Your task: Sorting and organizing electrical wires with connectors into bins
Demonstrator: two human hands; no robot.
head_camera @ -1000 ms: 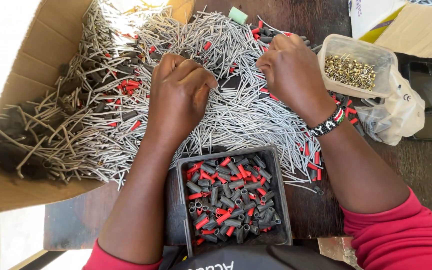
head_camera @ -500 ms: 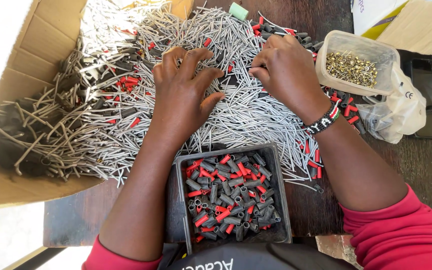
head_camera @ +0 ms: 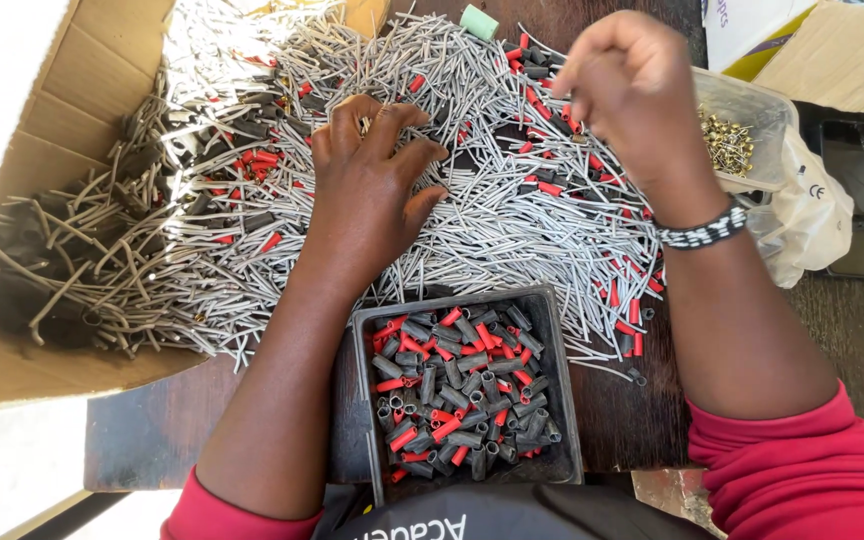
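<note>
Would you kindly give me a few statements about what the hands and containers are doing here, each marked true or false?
1. The left hand rests on the pile of grey pins. True.
2. The black tray holds only red sleeves. False: red and grey ones are mixed.
3. The right hand lies flat on the table. False: it is raised, fingers pinched together.
4. The clear tub holds small brass-coloured pieces. True.
</note>
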